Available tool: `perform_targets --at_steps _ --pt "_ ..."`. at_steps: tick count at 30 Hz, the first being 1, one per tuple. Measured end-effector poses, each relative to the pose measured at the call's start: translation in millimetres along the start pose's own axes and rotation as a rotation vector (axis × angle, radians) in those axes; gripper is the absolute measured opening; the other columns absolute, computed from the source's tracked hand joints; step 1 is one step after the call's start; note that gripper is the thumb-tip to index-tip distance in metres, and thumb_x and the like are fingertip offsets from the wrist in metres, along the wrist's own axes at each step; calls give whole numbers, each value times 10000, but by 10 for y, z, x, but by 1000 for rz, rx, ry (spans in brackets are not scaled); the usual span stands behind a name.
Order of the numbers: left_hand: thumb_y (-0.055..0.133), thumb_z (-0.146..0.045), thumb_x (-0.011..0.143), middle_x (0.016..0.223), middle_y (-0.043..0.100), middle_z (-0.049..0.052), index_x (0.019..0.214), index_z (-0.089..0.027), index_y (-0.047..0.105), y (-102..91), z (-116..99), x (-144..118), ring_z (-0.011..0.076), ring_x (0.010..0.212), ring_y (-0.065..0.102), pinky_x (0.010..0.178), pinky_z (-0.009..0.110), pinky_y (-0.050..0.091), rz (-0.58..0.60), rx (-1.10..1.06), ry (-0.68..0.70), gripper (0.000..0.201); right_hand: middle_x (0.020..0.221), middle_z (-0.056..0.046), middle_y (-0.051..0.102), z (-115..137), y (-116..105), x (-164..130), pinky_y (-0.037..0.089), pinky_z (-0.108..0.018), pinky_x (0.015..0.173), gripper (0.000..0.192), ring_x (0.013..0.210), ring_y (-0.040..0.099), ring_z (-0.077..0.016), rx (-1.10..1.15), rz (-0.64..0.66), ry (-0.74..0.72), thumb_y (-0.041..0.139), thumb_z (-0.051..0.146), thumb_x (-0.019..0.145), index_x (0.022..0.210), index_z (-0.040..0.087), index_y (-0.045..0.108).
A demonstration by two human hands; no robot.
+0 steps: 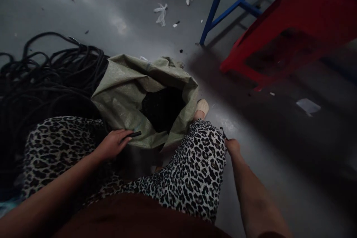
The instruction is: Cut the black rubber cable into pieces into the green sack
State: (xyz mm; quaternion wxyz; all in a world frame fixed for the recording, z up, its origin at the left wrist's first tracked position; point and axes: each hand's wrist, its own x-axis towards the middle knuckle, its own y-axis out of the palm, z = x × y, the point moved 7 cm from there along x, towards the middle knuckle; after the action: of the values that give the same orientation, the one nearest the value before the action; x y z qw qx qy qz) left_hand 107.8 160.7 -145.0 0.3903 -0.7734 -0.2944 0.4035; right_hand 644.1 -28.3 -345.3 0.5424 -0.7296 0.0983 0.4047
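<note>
I see a short black rod-like piece [133,134] pinched in my left hand [113,144], its free end pointing right over the near lip of the green woven sack [125,85]. That hand lies palm down, fingers curled loosely round the piece, the forearm coming in from the lower left across my left knee. The sack stands between my knees on the floor [117,18], its mouth gaping and dark black stuff heaped inside (too dim for me to tell what kind).

My right hand [232,146] hangs at the outer side of my right knee, the arm straight and reaching away from me; its fingers are bunched on something small and dark [223,132] at the cloth's edge, though I cannot tell how firmly it is closed or what that thing is. My leopard-print trousers [195,163] fill the near middle, a pale shoe [202,107] showing just beyond the right knee, touching the sack's right side.

To the left a tangle of black cable [47,78] crowds right up against the sack. To the right the floor lies open and grey. Far right stands a red stool [292,33], blurred, with a blue metal frame [223,7] behind it and white scraps [161,12] scattered on the far floor.
</note>
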Motion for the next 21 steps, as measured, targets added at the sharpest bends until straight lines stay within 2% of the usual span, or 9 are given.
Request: perform_targets --at_steps 4,7,10,13,16,18,21 --pt "389 -419 875 981 680 59 1136 -220 613 -69 -81 -29 202 916 614 845 327 467 -14 -39 0 398 961 -174 690 169 -392 -237 505 -272 687 412 925 652 -281 245 -164 -59 544 414 798 1016 82 656" --pt "399 -390 872 1020 677 63 1138 -212 615 -126 -96 -52 207 945 606 867 334 454 -63 -50 -1 386 909 -158 694 403 -830 -582 503 -240 589 435 775 671 -227 487 -267 -194 530 386 800 1086 68 609" --pt "413 -361 859 1037 677 63 1148 -221 615 -150 -68 -64 206 936 610 856 325 454 -85 -37 -29 380 915 -142 687 763 -1358 -1124 500 -246 600 428 767 659 -213 550 -399 -444 547 378 783 1095 89 594" --pt "417 -334 853 1022 682 76 1158 -210 614 -138 -61 -75 212 930 614 844 322 449 -59 0 -39 384 948 -122 678 1171 -1774 -1773 491 -272 692 401 826 640 -212 437 -511 -678 566 378 769 1079 125 593" --pt "450 -311 835 995 694 71 1120 -234 638 -100 -70 -100 219 955 614 874 332 427 -18 19 -25 350 973 -103 668 1577 -1906 -2336 463 -286 726 392 863 624 -226 166 -494 -826 599 384 755 1084 170 591" --pt "474 -307 822 979 703 64 1081 -256 657 -61 -49 -122 230 961 620 892 356 416 15 42 -43 321 965 -89 662 1789 -1890 -2618 443 -288 724 411 845 617 -229 -19 -468 -870 636 411 730 1072 186 593" --pt "499 -317 811 1013 702 72 1116 -267 636 -7 5 -144 252 974 626 900 391 410 60 81 -89 338 942 -79 655 2008 -1829 -2903 421 -274 706 394 839 610 -225 -155 -435 -913 639 424 735 1049 191 594"
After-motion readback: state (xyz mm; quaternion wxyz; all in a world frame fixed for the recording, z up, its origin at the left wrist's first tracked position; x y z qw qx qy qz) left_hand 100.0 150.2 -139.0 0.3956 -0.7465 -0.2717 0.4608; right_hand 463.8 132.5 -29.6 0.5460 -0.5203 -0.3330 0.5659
